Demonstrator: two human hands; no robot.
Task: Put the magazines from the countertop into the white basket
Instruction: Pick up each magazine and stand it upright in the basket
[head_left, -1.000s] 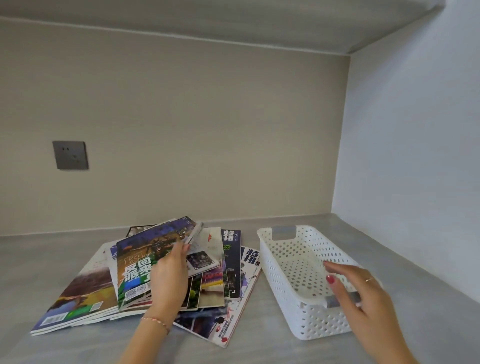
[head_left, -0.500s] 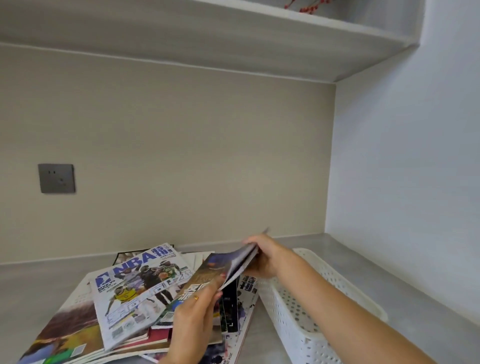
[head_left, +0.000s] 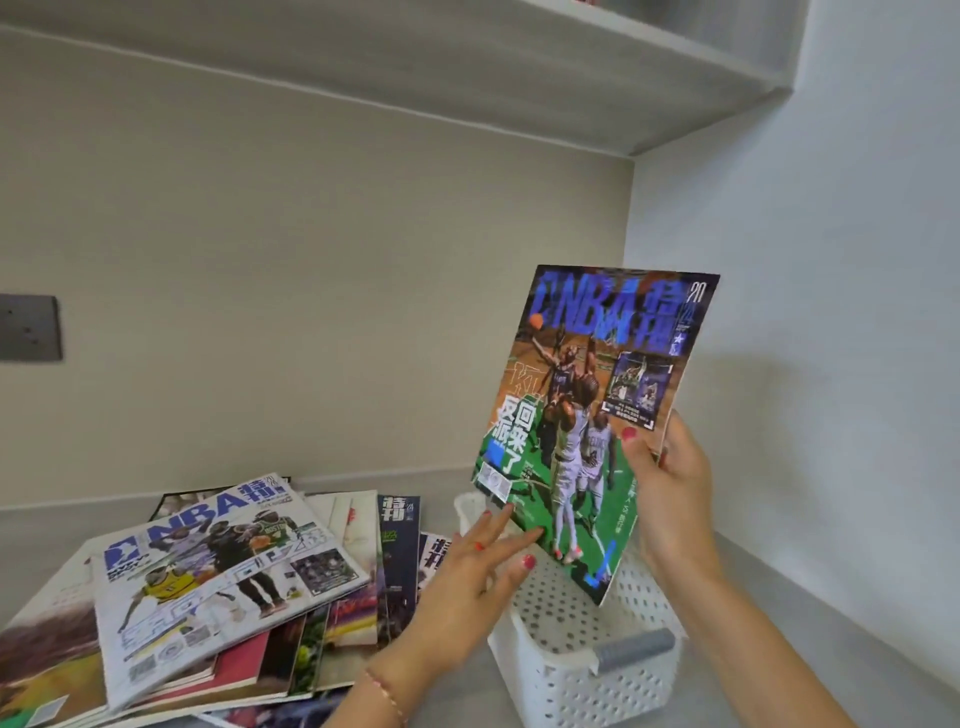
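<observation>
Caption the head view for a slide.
Right hand holds a magazine upright above the white basket; left hand touches its lower edge.

There were two hands (head_left: 467, 577), one white basket (head_left: 582, 670), one raised magazine (head_left: 597, 415), and a pile of magazines (head_left: 218, 587) too overlapped to count.

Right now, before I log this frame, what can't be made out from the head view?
- White basket: most of its inside, hidden behind the held magazine and the right hand.
- Lower magazines in the pile: covers hidden under the top NBA issue and the left hand.
- Wall socket: cut off by the left edge.
- Held magazine's small print: too blurred to read.
</observation>
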